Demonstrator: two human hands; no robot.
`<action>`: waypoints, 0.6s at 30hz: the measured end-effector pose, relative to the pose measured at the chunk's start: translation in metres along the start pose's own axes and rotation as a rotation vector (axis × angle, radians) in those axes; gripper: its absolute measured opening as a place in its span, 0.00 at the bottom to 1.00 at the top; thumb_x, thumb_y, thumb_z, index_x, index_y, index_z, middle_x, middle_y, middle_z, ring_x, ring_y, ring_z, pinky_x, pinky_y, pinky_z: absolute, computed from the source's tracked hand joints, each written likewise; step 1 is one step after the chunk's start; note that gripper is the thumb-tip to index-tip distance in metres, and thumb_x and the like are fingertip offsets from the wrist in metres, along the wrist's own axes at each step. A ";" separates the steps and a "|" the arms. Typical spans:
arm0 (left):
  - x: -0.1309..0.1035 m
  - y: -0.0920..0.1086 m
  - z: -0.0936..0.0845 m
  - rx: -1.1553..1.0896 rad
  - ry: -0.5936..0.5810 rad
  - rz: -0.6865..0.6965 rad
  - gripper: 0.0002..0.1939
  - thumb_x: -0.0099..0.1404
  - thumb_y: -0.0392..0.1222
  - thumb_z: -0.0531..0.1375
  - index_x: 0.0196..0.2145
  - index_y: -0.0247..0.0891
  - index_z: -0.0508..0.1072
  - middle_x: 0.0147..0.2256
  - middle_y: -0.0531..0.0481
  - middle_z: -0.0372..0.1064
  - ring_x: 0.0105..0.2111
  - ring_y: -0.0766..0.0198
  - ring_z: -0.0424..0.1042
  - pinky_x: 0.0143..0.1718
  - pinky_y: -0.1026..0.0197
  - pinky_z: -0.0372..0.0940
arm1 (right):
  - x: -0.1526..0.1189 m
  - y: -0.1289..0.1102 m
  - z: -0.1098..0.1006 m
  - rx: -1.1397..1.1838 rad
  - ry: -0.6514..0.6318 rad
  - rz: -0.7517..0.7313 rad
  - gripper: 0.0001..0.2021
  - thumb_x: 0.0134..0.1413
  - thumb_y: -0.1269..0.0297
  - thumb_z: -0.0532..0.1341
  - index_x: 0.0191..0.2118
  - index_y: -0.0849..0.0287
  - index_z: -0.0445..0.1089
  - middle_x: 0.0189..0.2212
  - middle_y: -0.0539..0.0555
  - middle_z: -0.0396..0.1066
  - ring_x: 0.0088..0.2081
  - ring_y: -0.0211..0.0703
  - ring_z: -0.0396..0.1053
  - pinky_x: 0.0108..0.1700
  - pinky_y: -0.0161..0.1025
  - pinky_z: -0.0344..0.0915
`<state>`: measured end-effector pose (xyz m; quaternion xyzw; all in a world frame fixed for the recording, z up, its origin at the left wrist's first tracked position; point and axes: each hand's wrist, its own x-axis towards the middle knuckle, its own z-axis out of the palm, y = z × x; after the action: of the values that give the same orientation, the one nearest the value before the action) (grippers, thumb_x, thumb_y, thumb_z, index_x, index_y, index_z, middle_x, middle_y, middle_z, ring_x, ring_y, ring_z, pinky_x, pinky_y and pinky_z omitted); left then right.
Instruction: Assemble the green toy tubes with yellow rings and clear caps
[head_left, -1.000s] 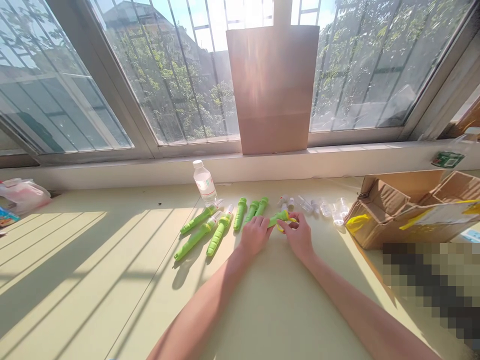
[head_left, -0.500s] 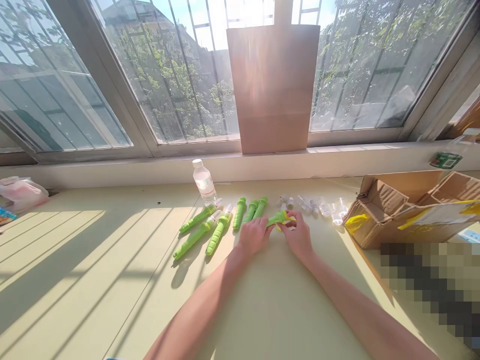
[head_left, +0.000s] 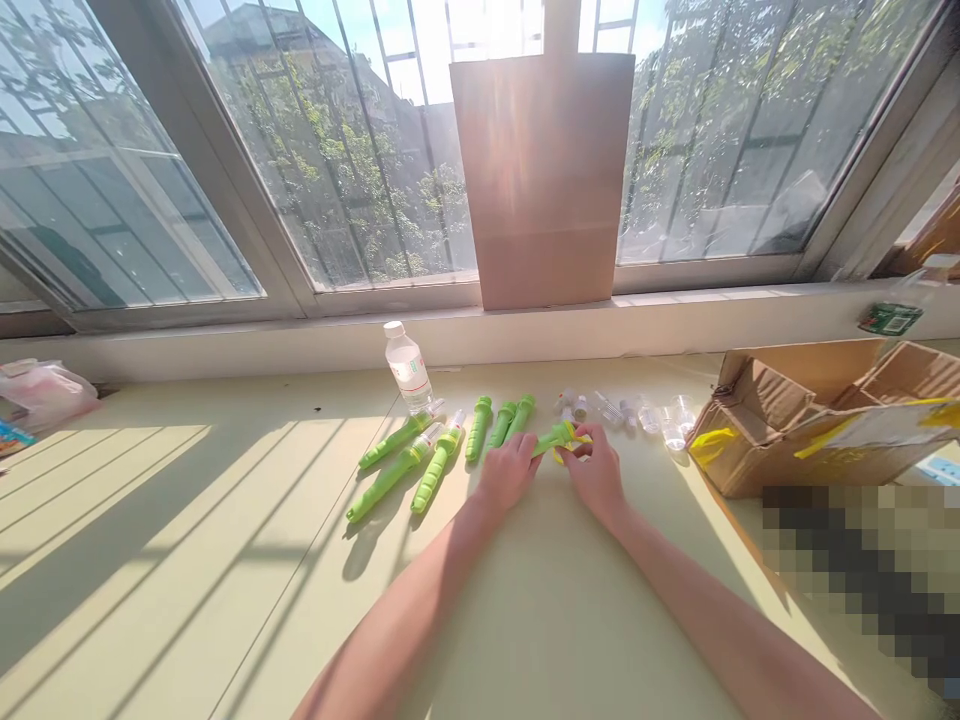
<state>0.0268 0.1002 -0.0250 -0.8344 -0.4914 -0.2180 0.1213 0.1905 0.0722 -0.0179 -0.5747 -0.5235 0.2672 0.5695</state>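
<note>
My left hand [head_left: 510, 472] is wrapped round the lower part of a green ribbed tube [head_left: 553, 438], which tilts up to the right. At the tube's upper end, my right hand [head_left: 596, 468] pinches a small yellow piece [head_left: 577, 437]. Just left of my hands lie several more green tubes [head_left: 478, 430]. Farther left are three green tubes with clear, white-ended pieces at their tops, one of them a long tube [head_left: 386, 485]. Small clear plastic pieces [head_left: 647, 415] lie beyond my right hand.
A clear bottle with a white cap [head_left: 409, 370] stands behind the left tubes. At the right is an open cardboard box [head_left: 817, 440] with yellow tape. A pink plastic bag [head_left: 49, 390] lies at the far left. A cardboard sheet [head_left: 546, 190] leans on the window.
The view has shifted very slightly. Both hands keep their hold on the green tube and the yellow piece, with hardly any movement.
</note>
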 end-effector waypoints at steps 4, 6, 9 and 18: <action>0.000 0.001 0.000 0.007 0.080 0.039 0.14 0.73 0.48 0.53 0.38 0.39 0.74 0.32 0.45 0.76 0.34 0.56 0.76 0.30 0.59 0.63 | 0.000 -0.001 0.000 -0.025 0.020 -0.022 0.17 0.44 0.52 0.63 0.36 0.52 0.57 0.47 0.55 0.75 0.24 0.40 0.70 0.31 0.44 0.67; 0.000 0.001 0.000 0.012 0.100 0.054 0.16 0.74 0.50 0.51 0.37 0.39 0.74 0.30 0.46 0.76 0.33 0.56 0.76 0.31 0.58 0.64 | 0.000 -0.002 0.000 -0.038 0.030 -0.019 0.17 0.44 0.52 0.63 0.36 0.52 0.57 0.46 0.54 0.75 0.25 0.41 0.70 0.31 0.44 0.67; 0.000 0.000 -0.001 0.026 0.112 0.061 0.18 0.74 0.52 0.50 0.37 0.39 0.74 0.29 0.46 0.75 0.32 0.55 0.76 0.32 0.57 0.63 | 0.000 -0.002 0.000 -0.039 0.039 -0.024 0.17 0.44 0.52 0.62 0.35 0.52 0.57 0.45 0.54 0.75 0.25 0.41 0.71 0.32 0.44 0.67; 0.000 0.002 -0.001 -0.003 -0.016 0.019 0.18 0.75 0.52 0.49 0.42 0.38 0.73 0.32 0.44 0.76 0.32 0.55 0.75 0.28 0.58 0.62 | 0.000 -0.002 -0.002 -0.001 0.005 -0.019 0.15 0.45 0.53 0.63 0.35 0.52 0.59 0.49 0.55 0.75 0.26 0.41 0.72 0.31 0.43 0.68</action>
<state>0.0286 0.0988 -0.0241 -0.8408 -0.4843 -0.2110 0.1183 0.1913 0.0712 -0.0154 -0.5706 -0.5278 0.2599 0.5729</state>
